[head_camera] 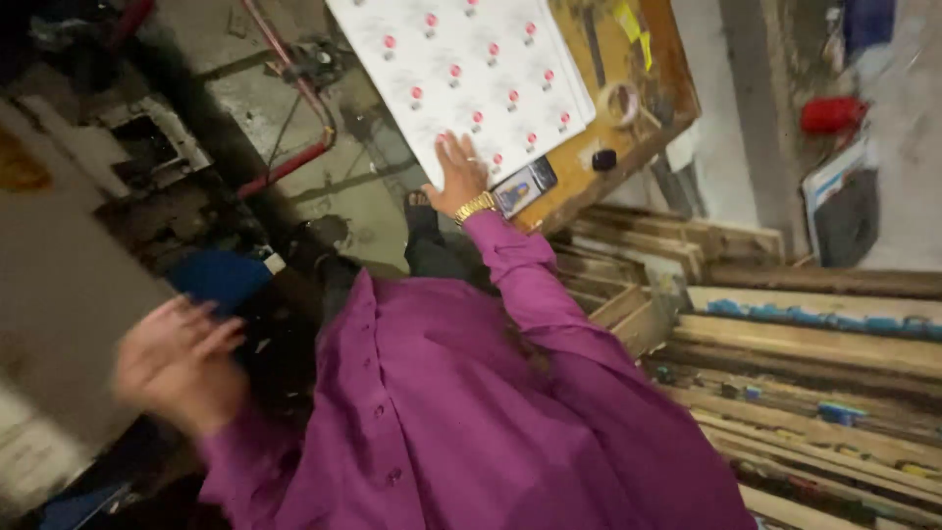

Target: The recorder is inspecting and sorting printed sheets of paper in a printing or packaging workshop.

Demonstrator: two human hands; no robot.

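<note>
The right hand [458, 174] is held out ahead at the end of a fully stretched arm, palm down and fingers spread flat, with a gold band worn at the wrist and a ring seen on one finger. The left hand [177, 363] is raised close to the body at the lower left, blurred, with the fingers loosely curled and nothing seen gripped in it. Both arms are covered to the wrist by purple sleeves.
</note>
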